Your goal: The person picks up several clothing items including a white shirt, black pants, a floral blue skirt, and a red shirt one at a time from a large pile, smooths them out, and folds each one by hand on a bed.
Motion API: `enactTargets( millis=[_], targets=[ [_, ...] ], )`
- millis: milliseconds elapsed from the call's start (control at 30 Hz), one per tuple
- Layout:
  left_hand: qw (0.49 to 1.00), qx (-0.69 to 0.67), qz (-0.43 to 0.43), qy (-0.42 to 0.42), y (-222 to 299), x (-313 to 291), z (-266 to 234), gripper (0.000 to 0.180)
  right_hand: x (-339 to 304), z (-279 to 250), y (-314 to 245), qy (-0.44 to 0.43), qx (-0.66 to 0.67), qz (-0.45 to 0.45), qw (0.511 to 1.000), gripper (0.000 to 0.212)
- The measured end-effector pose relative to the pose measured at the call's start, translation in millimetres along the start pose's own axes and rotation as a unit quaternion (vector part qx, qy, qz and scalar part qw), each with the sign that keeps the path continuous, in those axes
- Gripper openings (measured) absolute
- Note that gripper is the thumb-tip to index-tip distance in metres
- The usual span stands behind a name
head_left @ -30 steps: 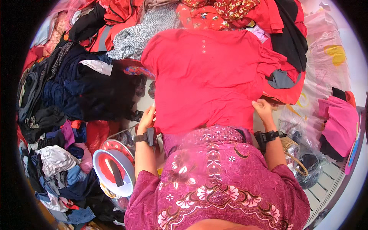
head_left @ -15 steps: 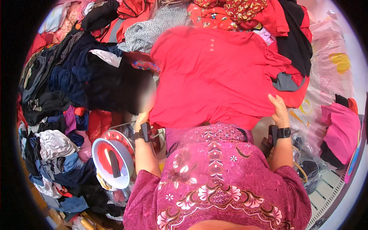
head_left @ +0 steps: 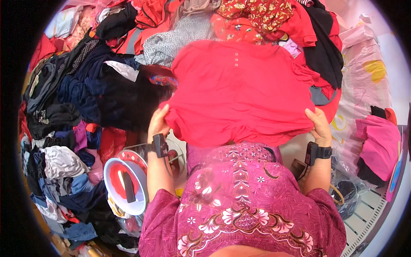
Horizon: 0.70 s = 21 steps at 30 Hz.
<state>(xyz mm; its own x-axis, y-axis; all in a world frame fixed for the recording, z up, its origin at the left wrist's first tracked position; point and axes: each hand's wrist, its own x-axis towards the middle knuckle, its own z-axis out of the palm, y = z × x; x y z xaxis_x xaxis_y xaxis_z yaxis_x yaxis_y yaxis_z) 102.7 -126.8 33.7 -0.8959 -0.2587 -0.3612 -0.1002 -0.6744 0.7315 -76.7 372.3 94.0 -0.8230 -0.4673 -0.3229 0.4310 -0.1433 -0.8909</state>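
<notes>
A red shirt (head_left: 239, 94) with a short row of buttons near its far end is spread out in front of me. My left hand (head_left: 161, 122) grips its left edge, the thumb on top of the cloth. On the opposite side my right hand (head_left: 319, 124) pinches the right edge the same way. The near end of the shirt hangs in folds just beyond my lap. Both hands' fingertips are hidden under the fabric. A dark device is strapped to each wrist.
Piled dark clothes (head_left: 124, 100) lie to the left, and a grey patterned cloth (head_left: 180, 38) with red garments at the back. A pale blue bowl (head_left: 140, 201) stands by my left forearm. Pink clothing (head_left: 376, 143) and a plastic bag (head_left: 349, 199) are at the right.
Both hands have moved apart, stretching the near part of the shirt wider. The left hand's thumb and grip now show more plainly. The shirt's far end has come slightly nearer.
</notes>
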Motion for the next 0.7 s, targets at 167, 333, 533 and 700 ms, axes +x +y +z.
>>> enactTargets(
  millis=[167,333,533,700],
  targets=[
    [0.991,-0.112,0.061,-0.030,28.2,-19.3,15.2,0.028,-7.4,-15.8,-27.6,-0.020,0.062,-0.121,0.990,0.027],
    [0.988,-0.148,0.008,0.042,25.3,-11.6,8.6,0.021,-1.9,-18.7,-37.8,-0.020,0.078,-0.166,0.983,0.022],
    [0.973,-0.115,0.194,0.041,74.8,-47.2,-5.2,0.028,-35.4,-11.3,-81.4,0.035,0.075,-0.288,0.954,0.022],
    [0.958,-0.056,0.267,-0.092,131.2,-77.9,1.3,0.043,-56.8,-30.3,-135.6,0.118,-0.015,-0.326,0.938,0.019]
  ],
)
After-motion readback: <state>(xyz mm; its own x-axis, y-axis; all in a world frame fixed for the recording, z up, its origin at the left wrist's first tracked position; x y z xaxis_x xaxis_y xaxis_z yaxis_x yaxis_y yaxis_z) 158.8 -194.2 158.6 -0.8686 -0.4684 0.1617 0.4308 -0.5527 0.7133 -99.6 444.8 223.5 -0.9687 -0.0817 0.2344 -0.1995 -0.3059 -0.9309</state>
